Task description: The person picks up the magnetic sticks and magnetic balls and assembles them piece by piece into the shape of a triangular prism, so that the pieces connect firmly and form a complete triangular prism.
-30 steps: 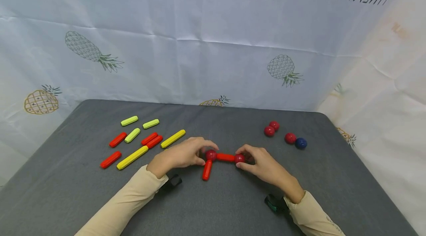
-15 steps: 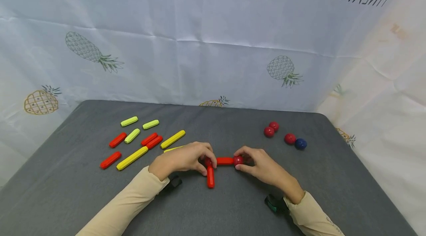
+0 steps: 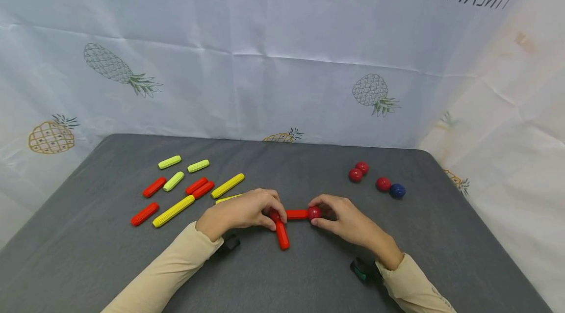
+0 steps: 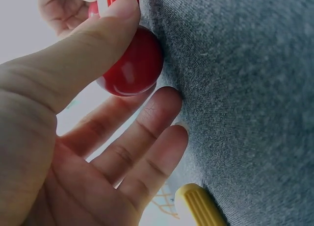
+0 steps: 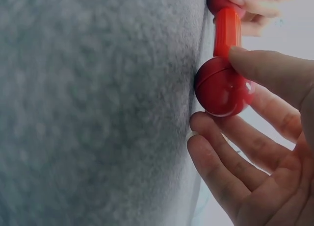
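With thumb and fingers, my left hand [image 3: 244, 210] pinches a red ball [image 4: 135, 64], mostly covered by the fingers in the head view. A short red rod [image 3: 297, 214] runs from this ball to a second red ball [image 3: 314, 212], which my right hand [image 3: 346, 217] grips between thumb and fingers. From the left ball another short red rod [image 3: 282, 235] sticks out toward me, slanting slightly right. In the right wrist view the joining rod [image 5: 228, 32] meets the right ball [image 5: 221, 88] near the thumb tip. The piece lies at or close to the grey tabletop.
Left on the table [image 3: 265, 278] lie loose rods: several red [image 3: 144, 214], several short lime ones [image 3: 169, 162] and longer yellow ones [image 3: 174, 211], one partly behind my left hand. At back right are red balls [image 3: 355, 174] and a blue ball [image 3: 398, 191]. A pineapple-print cloth [image 3: 282, 92] hangs behind.
My left fingers have come over the left ball and gripped it. The rod pointing toward me has swung from slanting left to slanting right. My right hand keeps its hold, barely moved.
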{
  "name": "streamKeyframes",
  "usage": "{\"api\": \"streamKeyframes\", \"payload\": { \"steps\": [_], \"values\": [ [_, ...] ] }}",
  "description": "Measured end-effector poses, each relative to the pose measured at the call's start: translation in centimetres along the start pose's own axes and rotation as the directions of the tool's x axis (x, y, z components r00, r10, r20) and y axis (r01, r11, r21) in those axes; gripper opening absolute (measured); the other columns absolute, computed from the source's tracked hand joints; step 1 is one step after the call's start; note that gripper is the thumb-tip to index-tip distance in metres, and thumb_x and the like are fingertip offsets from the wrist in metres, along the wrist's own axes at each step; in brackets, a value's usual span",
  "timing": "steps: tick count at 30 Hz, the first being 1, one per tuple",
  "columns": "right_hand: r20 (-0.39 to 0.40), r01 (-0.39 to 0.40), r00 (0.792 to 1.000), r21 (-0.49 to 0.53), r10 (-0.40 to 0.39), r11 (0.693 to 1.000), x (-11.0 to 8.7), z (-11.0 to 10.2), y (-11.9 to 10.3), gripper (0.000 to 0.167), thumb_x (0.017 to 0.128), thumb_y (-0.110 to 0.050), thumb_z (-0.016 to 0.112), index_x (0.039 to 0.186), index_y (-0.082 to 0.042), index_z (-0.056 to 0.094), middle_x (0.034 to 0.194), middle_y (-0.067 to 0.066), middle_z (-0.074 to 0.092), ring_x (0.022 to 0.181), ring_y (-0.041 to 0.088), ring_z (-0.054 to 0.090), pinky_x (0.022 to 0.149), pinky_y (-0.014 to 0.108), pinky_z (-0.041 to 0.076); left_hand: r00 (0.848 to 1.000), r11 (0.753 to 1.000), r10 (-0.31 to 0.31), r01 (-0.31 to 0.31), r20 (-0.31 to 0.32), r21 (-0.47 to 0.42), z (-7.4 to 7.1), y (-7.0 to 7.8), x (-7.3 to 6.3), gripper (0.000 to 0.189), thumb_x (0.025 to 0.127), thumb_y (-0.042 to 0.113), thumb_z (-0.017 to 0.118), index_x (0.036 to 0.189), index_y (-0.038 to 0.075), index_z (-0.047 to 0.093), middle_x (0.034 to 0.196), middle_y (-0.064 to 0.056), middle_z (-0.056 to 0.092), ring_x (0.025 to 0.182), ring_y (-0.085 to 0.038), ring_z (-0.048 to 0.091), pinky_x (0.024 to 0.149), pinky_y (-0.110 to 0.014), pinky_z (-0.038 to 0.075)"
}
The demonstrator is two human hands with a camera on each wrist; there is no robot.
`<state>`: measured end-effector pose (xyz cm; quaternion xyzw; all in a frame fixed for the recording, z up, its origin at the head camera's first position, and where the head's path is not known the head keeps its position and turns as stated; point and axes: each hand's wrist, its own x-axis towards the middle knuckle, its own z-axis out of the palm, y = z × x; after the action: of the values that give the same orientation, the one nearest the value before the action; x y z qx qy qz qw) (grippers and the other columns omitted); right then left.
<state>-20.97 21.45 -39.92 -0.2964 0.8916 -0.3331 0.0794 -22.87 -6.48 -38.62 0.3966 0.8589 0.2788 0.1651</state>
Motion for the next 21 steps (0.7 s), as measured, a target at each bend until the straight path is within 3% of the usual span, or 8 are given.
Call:
{"api": "streamKeyframes", "payload": {
  "steps": [6,13,21],
  "values": [
    [-0.040,0.007,0.999,-0.032,-0.009,0.999,-0.1,-0.5,0.4,0.030,0.093,-0.025,0.070,0.120,-0.014,0.064,0.115,-0.001,0.069,0.101,0.015,0.068,0.088,0.035,0.056,1.000,1.000,0.002,-0.002,-0.008,0.030,-0.1,-0.1,-0.1,0.019,0.087,0.018,0.076,0.104,0.024,0.076,0.096,0.009,0.060,0.083,-0.007,0.052,0.074,-0.020,0.046],
    [-0.104,-0.004,0.995,-0.080,-0.004,0.997,-0.3,-1.4,0.7,0.029,0.092,-0.019,0.071,0.119,-0.009,0.065,0.117,0.006,0.070,0.104,0.024,0.067,0.090,0.044,0.055,1.000,0.999,-0.018,0.019,-0.017,0.047,-0.3,-0.2,-0.2,0.022,0.088,0.020,0.076,0.110,0.023,0.074,0.097,0.009,0.061,0.089,-0.009,0.053,0.077,-0.021,0.047],
    [-0.217,-0.004,0.976,-0.138,-0.026,0.990,-0.6,-2.5,2.0,0.029,0.090,-0.012,0.073,0.117,-0.004,0.066,0.112,0.009,0.070,0.102,0.028,0.067,0.088,0.047,0.055,0.999,0.998,-0.029,0.030,-0.024,0.053,-0.3,-0.2,-0.4,0.022,0.087,0.021,0.077,0.108,0.023,0.074,0.098,0.009,0.062,0.089,-0.010,0.053,0.076,-0.021,0.046]
  ]
}}
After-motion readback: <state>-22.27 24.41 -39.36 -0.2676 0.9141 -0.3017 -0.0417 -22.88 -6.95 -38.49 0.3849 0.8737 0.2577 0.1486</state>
